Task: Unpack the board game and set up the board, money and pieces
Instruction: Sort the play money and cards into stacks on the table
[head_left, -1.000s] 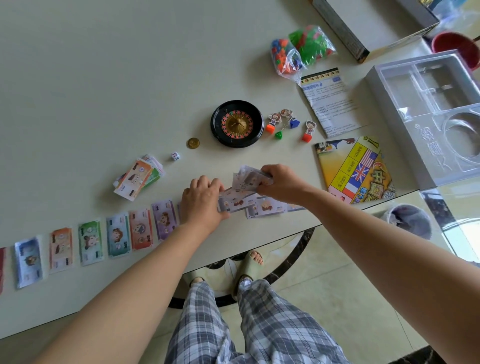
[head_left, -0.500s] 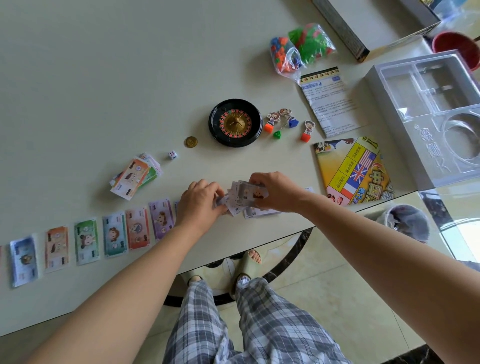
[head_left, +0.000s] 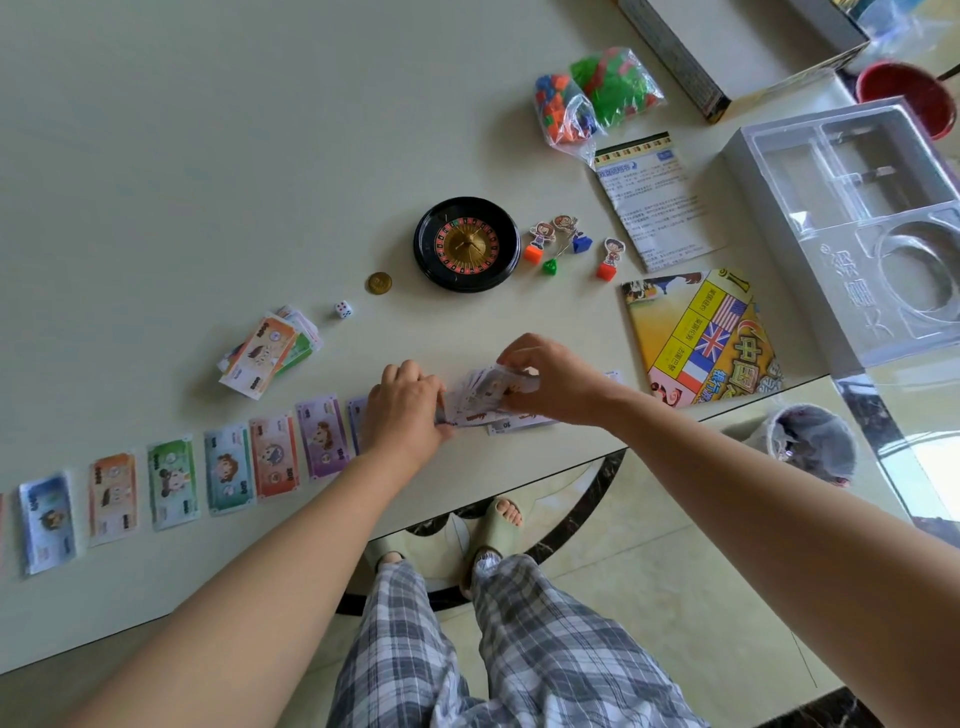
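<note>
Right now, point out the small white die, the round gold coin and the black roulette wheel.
small white die (head_left: 343, 309), head view, top face.
round gold coin (head_left: 379, 283), head view, its centre.
black roulette wheel (head_left: 466, 243), head view, gold hub.

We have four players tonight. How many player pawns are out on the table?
4, all just right of the roulette wheel: orange-based pawn, blue-based pawn, green-based pawn nearest the person, red-based pawn farthest right. More may be hidden in the bags.
</note>
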